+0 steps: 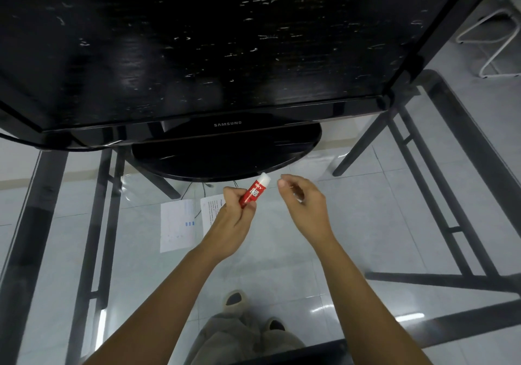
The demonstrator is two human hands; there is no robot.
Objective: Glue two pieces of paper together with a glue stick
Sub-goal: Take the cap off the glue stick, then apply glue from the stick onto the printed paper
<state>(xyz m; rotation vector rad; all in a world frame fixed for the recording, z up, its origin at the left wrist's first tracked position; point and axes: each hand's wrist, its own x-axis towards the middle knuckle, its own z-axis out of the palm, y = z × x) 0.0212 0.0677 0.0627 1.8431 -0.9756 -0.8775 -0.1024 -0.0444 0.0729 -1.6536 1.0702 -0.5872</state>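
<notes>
Fingers (231, 195) of the left hand (228, 223) were clamped round the lower body of the glue stick (253, 191), which stood tilted up and to the right above the glass table (366, 223). That stick was a red cylinder with white lettering and a white tip; whether the tip was a cap or bare glue could not be told. Just to its right, apart from it, the right hand (306, 206) hovered with fingers curled loosely together; something pale showed inside the curl, but it was too blurred to identify.

Two white printed sheets lay flat on the table, side by side. The left sheet (177, 225) was in full view; the right sheet (210, 212) was largely hidden behind the left hand.

Beyond the hands stood a glossy black monitor (197, 40) on an oval base (225, 156), its screen scuffed, its upper part cut off. Through the glass showed dark metal legs, pale floor tiles and the person's sandals (235, 301).
</notes>
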